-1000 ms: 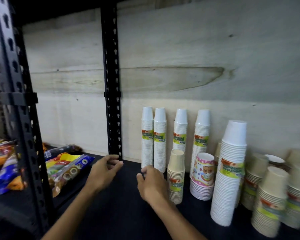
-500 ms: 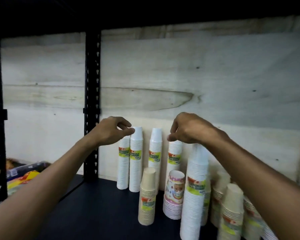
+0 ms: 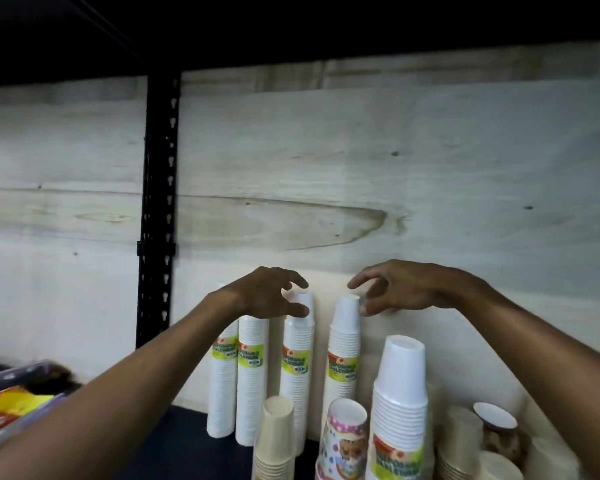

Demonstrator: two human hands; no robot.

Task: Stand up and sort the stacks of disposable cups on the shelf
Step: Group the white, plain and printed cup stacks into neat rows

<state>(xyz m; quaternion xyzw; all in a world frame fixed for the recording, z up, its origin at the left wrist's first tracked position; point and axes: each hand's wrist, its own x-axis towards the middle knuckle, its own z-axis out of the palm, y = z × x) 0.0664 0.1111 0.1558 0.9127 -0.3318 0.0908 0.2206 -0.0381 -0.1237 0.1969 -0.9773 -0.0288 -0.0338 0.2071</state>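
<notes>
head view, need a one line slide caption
Both hands, left hand and right hand, reach with spread fingers over the tops of tall white cup stacks against the shelf's plywood back.

The four tall white cup stacks (image 3: 295, 368) at the far wall each wear a yellow-green label (image 3: 250, 355) with a red corner; its dark print looks like "DISPOSABLE" over a second word, but it is too blurred to read with certainty (smaller lines below are illegible). The nearer, wider white stack (image 3: 399, 403) carries a similar label (image 3: 395, 460), equally smeared.
</notes>
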